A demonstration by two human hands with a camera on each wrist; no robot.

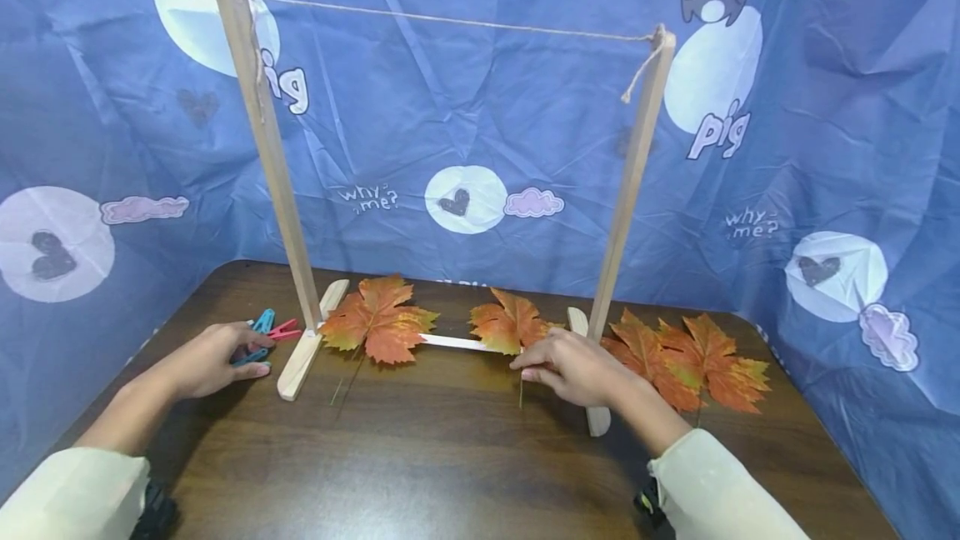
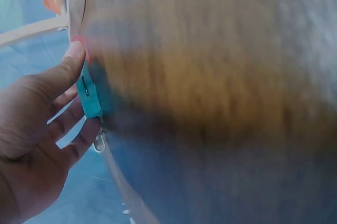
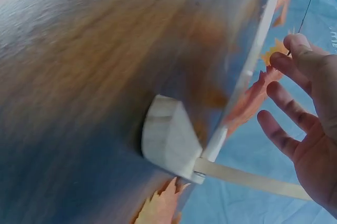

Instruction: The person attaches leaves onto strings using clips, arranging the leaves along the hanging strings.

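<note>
Four leaves (image 1: 378,319) sit by the wooden frame (image 1: 272,157), one at its left end, two right of it, one mid-frame, its stem (image 1: 521,394) pinched by the right hand (image 1: 573,367), while left of it the left hand (image 1: 210,361) bends around three visible clips (image 1: 285,330), grip unclear.

Over at ten o'clock on the table (image 1: 420,473), the left hand (image 1: 213,359) grips a blue clip (image 1: 253,355) beside a red clip (image 1: 286,330); at one, the right hand (image 1: 572,365) pinches an orange leaf (image 1: 512,322) by its stem (image 1: 521,394). A wooden frame (image 1: 274,157) strung with twine (image 1: 450,21) stands at twelve.
</note>
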